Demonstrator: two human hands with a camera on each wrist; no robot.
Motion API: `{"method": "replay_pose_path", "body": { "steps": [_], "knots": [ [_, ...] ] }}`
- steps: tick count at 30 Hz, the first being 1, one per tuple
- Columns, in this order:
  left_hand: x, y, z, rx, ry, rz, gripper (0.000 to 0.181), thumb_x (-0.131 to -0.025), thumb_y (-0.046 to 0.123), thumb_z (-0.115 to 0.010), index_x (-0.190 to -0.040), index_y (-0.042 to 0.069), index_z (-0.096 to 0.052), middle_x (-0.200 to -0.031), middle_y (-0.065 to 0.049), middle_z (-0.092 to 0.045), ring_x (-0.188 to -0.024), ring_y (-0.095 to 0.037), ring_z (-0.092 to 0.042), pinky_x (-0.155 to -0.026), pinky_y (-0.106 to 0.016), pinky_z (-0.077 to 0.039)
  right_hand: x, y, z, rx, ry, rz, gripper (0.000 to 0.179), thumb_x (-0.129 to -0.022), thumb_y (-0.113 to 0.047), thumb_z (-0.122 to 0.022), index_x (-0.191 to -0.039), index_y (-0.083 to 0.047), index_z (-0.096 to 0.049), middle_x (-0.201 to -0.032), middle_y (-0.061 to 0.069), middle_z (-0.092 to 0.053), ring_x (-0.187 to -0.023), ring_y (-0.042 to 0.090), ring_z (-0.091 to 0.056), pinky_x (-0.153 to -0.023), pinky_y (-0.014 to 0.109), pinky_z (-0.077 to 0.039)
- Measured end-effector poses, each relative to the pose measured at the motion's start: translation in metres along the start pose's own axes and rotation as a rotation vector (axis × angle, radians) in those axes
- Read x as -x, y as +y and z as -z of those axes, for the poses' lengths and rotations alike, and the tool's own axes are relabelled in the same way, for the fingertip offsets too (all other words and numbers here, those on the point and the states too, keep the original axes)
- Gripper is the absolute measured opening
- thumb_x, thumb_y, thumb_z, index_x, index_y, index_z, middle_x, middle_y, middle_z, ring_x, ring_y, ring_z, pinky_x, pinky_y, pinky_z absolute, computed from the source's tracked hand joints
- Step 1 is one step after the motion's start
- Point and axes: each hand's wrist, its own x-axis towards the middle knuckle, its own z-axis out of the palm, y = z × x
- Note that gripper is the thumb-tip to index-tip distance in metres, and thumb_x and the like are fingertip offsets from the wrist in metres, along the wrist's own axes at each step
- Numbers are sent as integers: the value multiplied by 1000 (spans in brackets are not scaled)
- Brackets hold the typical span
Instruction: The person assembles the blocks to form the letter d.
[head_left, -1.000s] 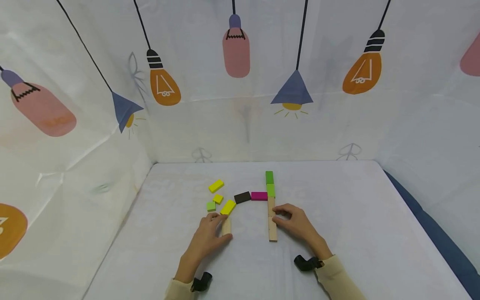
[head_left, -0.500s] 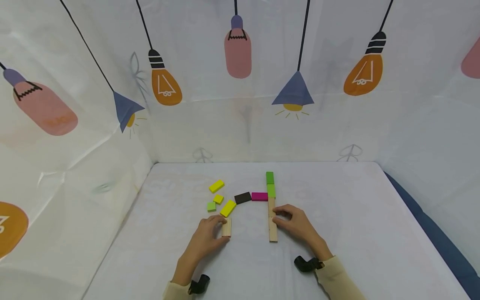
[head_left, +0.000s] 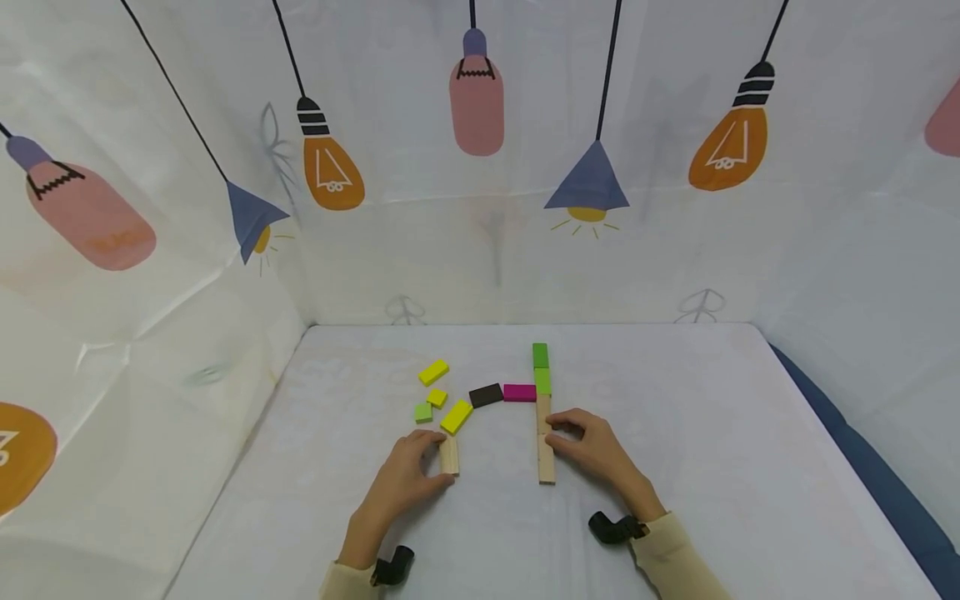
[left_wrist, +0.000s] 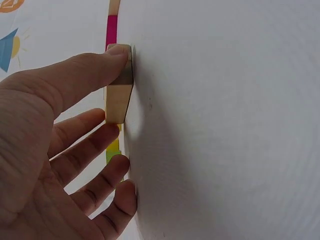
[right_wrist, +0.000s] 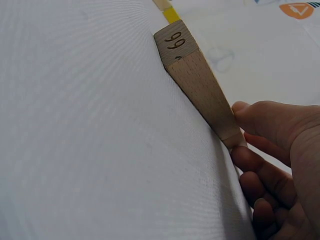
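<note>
In the head view my left hand (head_left: 401, 477) pinches a plain wooden block (head_left: 449, 457) lengthwise, thumb on its near end and a finger at its far end. The left wrist view shows that wooden block (left_wrist: 119, 102) under the thumb. Just beyond it lies a yellow block (head_left: 457, 417), followed by a dark block (head_left: 486, 395) and a magenta block (head_left: 519, 392) that meets an upright column. My right hand (head_left: 596, 446) rests thumb and fingertip against the right side of the column's plain wooden blocks (head_left: 546, 458), fingers loosely bent. Two green blocks (head_left: 542, 368) top the column.
Left of the curved row lie a loose yellow block (head_left: 433, 372), a small yellow block (head_left: 437, 398) and a small green block (head_left: 423, 412). The white table (head_left: 675, 400) ends at a wall (head_left: 637, 275) of white sheeting printed with lamps.
My left hand has drawn back slightly left, and its wooden block has shifted a little left and tilted. The right hand and the other blocks stay where they were.
</note>
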Motion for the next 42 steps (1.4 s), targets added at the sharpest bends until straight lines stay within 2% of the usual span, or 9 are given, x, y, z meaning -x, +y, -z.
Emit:
{"method": "replay_pose_path", "body": {
  "steps": [9, 19, 22, 26, 31, 35, 40, 42],
  "knots": [
    [-1, -6, 6, -1, -6, 34, 63, -80, 26, -90, -135, 10, -65, -141, -11, -61, -125, -31, -59, -104, -51, -52, 0, -1, -1, 0, -5, -8, 30, -90, -26, -81, -118, -16, -76, -114, -4, -74, -106, 16, -67, -94, 31, -56],
    [-2, -7, 8, -1, -22, 16, 60, -81, 28, -88, -135, 13, -65, -142, -8, -62, -119, -27, -61, -100, -48, -53, 0, 2, 1, 10, 7, 4, 30, -89, -26, -81, -117, -15, -76, -113, -3, -74, -105, 15, -67, -93, 31, -56],
    [-3, -7, 11, 2, -19, 12, 62, -81, 33, -88, -135, 14, -65, -139, -6, -63, -111, -20, -62, -95, -43, -55, 0, 2, 1, 11, 5, 2, 29, -90, -26, -81, -116, -15, -76, -113, -3, -74, -104, 15, -67, -93, 31, -56],
    [-9, -9, 18, 17, 22, -22, 61, -83, 36, -87, -136, 14, -65, -132, -4, -65, -98, -14, -62, -84, -35, -56, 0, 0, 1, 8, 2, -12, 29, -90, -26, -81, -117, -16, -76, -113, -4, -74, -104, 14, -67, -93, 31, -55],
    [-27, -17, 28, 31, 82, -84, 52, -87, 30, -84, -132, 11, -67, -130, -5, -66, -99, -19, -63, -83, -36, -55, 1, -2, 1, 0, 3, -12, 29, -89, -26, -81, -117, -17, -76, -113, -4, -74, -104, 14, -67, -93, 30, -56],
    [-46, -24, 37, 29, 115, -123, 50, -89, 25, -81, -134, 8, -66, -132, -10, -65, -113, -30, -63, -95, -49, -55, 1, -1, 1, 1, -1, -4, 30, -90, -27, -81, -117, -16, -76, -113, -4, -73, -103, 13, -66, -93, 30, -55],
    [-74, -33, 49, 3, 139, -141, 51, -90, 22, -80, -136, 4, -64, -135, -19, -63, -126, -39, -58, -105, -58, -49, 0, 0, 1, 7, -2, -2, 30, -89, -27, -81, -117, -17, -76, -112, -5, -73, -103, 14, -66, -93, 30, -55],
    [-85, -39, 53, 17, 134, -121, 52, -91, 22, -79, -137, 4, -63, -136, -20, -62, -126, -40, -58, -105, -58, -49, 0, 0, 0, 3, -3, 6, 29, -90, -26, -81, -117, -16, -76, -112, -4, -74, -104, 15, -67, -93, 31, -56]
  ]
}}
